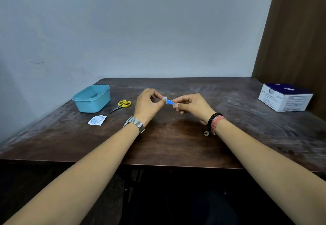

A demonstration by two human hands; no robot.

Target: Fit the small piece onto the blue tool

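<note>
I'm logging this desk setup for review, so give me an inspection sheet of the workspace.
Surface: dark wooden table, worn and streaked.
Job's things: small blue and white packet held between both hands above the table.
Clutter: teal tub, yellow-handled scissors, torn wrapper at left; white and blue box at far right.
Hands: left hand and right hand each pinch one end of the packet.
Cables: nothing seen.
Surroundings: pale wall behind, brown panel at right.
</note>
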